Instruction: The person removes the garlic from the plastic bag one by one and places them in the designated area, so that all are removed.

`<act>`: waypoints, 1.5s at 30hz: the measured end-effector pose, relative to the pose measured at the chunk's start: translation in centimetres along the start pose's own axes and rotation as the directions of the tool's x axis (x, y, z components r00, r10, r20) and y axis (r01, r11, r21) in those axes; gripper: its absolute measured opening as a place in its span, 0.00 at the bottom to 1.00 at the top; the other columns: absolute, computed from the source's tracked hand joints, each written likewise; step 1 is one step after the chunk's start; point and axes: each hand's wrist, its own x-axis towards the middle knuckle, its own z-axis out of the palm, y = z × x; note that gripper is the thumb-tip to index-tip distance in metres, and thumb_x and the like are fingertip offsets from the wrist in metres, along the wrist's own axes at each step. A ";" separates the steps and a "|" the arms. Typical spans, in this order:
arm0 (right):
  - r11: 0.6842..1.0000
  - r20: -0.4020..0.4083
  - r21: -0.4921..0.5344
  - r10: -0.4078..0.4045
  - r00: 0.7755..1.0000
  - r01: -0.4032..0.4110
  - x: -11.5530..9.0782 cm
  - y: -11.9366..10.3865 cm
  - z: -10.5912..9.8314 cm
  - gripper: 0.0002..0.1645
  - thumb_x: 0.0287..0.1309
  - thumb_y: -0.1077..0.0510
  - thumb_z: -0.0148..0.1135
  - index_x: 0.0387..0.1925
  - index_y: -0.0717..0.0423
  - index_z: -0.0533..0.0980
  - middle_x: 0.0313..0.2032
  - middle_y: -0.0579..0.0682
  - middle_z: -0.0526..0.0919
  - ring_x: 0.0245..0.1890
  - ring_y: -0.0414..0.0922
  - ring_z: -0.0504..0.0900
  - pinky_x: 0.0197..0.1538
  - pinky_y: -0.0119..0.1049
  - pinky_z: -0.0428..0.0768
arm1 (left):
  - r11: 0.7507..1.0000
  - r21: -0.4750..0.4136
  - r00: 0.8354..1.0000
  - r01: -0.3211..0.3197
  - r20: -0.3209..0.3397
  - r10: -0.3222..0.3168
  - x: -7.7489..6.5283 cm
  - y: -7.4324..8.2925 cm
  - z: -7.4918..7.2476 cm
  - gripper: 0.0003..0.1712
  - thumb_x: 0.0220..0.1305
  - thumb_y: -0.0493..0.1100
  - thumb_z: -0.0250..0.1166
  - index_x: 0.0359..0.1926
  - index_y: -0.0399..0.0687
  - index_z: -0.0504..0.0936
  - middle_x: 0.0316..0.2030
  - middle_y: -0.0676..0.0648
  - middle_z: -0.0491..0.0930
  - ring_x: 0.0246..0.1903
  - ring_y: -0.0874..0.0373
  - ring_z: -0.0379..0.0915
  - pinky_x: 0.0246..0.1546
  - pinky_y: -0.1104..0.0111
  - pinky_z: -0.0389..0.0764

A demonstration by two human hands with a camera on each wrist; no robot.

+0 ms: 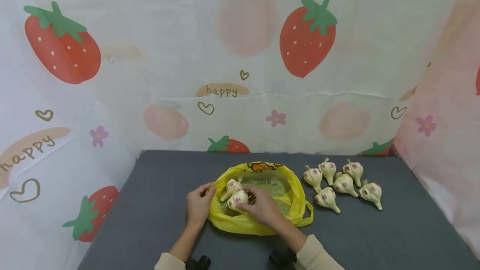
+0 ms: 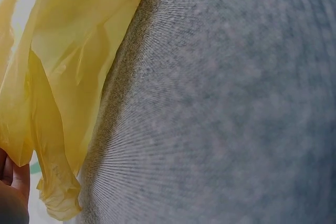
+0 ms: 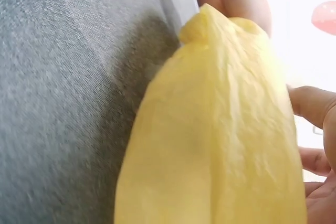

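Note:
A yellow plastic bag (image 1: pixel 258 230) lies on the table with its mouth spread wide. My left hand (image 1: pixel 198 207) pinches the bag's left rim between thumb and fingers. Over the opening, my right hand (image 1: pixel 264 207) holds a garlic bulb (image 1: pixel 238 200) by its right side. Just behind that bulb, another garlic bulb (image 1: pixel 231 188) sits inside the bag at the left. In the left wrist view, the bag's side (image 2: pixel 79 77) stands beside part of the left hand. The right wrist view has the bag (image 3: pixel 210 140) covering the bulbs, with fingers (image 3: pixel 310 103) at its edge.
Several garlic bulbs (image 1: pixel 344 184) are grouped on the dark grey table (image 1: pixel 168 174) right of the bag. A bag handle loop (image 1: pixel 308 216) sticks out towards them. Behind the table hangs a strawberry-printed cloth (image 1: pixel 180 53), which also runs along both sides.

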 end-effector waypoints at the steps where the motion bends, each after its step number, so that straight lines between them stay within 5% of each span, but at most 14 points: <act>1: 1.000 -0.007 0.002 -0.004 1.000 0.004 0.0 0.0 -0.2 0.28 0.57 0.48 0.69 0.56 0.56 0.77 0.45 0.52 0.83 0.39 0.43 0.81 0.39 0.33 0.79 | 1.000 0.000 1.000 0.001 0.000 -0.001 0.0 0.1 0.0 0.12 0.62 0.43 0.69 0.43 0.42 0.89 0.40 0.40 0.87 0.28 0.71 0.78 0.28 0.78 0.78; 12: 1.000 -0.080 -0.002 0.022 0.997 -0.022 -0.5 0.4 -2.4 0.29 0.57 0.46 0.69 0.57 0.54 0.76 0.47 0.50 0.82 0.42 0.44 0.81 0.43 0.37 0.80 | 0.999 0.012 0.999 -0.030 -0.009 0.031 0.2 0.1 0.2 0.12 0.62 0.43 0.69 0.42 0.40 0.89 0.39 0.38 0.87 0.27 0.70 0.79 0.26 0.78 0.78; 24: 0.997 -0.150 0.056 0.052 0.987 -0.044 -0.3 0.4 -5.0 0.26 0.54 0.54 0.72 0.54 0.54 0.78 0.45 0.49 0.84 0.40 0.42 0.81 0.45 0.38 0.81 | 1.000 -0.013 1.000 0.003 0.000 -0.003 0.2 0.5 0.1 0.11 0.62 0.41 0.68 0.43 0.41 0.89 0.39 0.39 0.87 0.27 0.71 0.78 0.27 0.78 0.78; 45: 1.000 -0.143 0.017 0.019 0.990 -0.017 -1.6 2.0 -10.6 0.33 0.58 0.50 0.69 0.62 0.59 0.72 0.51 0.57 0.81 0.47 0.51 0.82 0.47 0.40 0.82 | 1.000 -0.016 1.000 -0.017 0.004 0.017 0.1 0.3 0.1 0.11 0.62 0.42 0.68 0.43 0.40 0.89 0.40 0.38 0.87 0.29 0.68 0.80 0.28 0.80 0.78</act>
